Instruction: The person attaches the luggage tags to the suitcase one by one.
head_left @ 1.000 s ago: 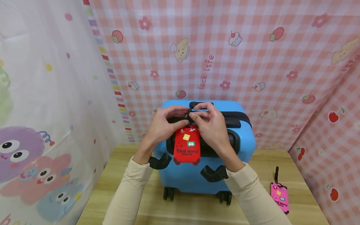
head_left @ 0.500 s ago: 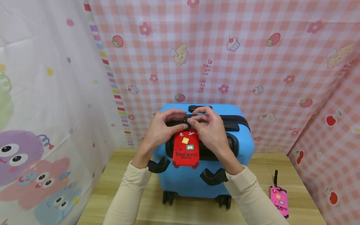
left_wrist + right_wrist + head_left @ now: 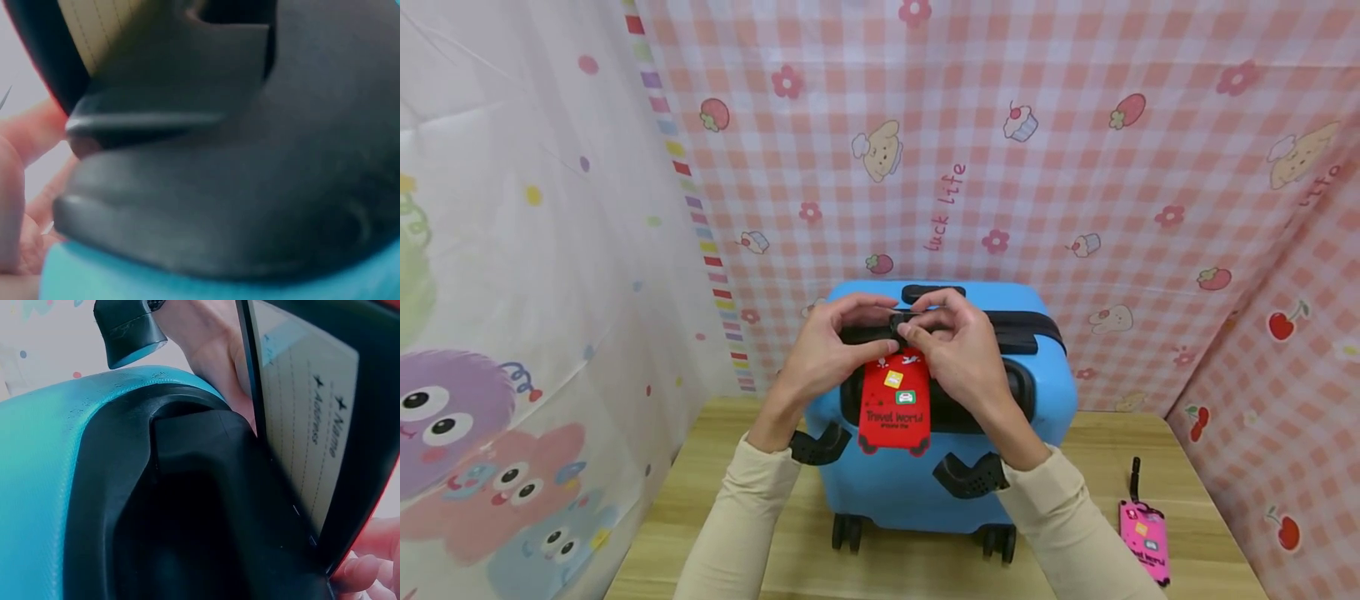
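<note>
A red luggage tag (image 3: 895, 408) hangs in front of the black side handle of a blue suitcase (image 3: 917, 483). Its short black strap (image 3: 897, 325) is at the handle, and my right hand (image 3: 966, 354) pinches it between thumb and fingers. On the other side, my left hand (image 3: 831, 342) holds the strap's area near the tag's top, thumb in front and fingers behind. The right wrist view shows the tag's back, a name and address card (image 3: 306, 406), beside the black handle (image 3: 206, 444). The strap's fastening is hidden by fingers.
A pink luggage tag (image 3: 1144, 537) with a black strap lies on the wooden table (image 3: 700, 517), right of the suitcase. The suitcase stands on black wheels (image 3: 1000, 542). A checked pink curtain (image 3: 985, 150) hangs behind, and a white patterned curtain (image 3: 587, 275) at the left.
The whole scene sits slightly lower in the head view. Both hands stay at the strap, with small finger shifts; the red tag still hangs from it.
</note>
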Demonstrator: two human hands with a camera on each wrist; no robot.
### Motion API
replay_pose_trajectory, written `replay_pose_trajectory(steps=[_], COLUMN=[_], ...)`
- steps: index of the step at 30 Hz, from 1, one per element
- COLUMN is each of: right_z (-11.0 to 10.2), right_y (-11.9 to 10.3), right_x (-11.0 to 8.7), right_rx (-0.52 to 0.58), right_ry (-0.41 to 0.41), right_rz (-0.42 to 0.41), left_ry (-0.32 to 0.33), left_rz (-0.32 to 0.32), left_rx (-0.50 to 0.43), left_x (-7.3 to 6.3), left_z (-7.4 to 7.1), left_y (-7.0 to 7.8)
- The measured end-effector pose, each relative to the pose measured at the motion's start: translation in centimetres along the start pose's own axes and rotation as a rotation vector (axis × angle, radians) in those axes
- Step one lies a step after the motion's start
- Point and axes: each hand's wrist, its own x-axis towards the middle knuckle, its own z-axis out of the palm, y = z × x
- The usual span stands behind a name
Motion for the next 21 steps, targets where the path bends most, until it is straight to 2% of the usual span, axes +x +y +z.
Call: replay_pose_trajectory(steps=[21], right_z=[-0.24], right_y=[-0.58], right_x=[0.06], right_rx=[-0.008], right_ry=[-0.095], right_rz=[0.109], left_ry=[-0.029], left_rz=[0.031], left_rx=[-0.013], left_x=[-0.45], left_z=[-0.33], left_y=[0.01])
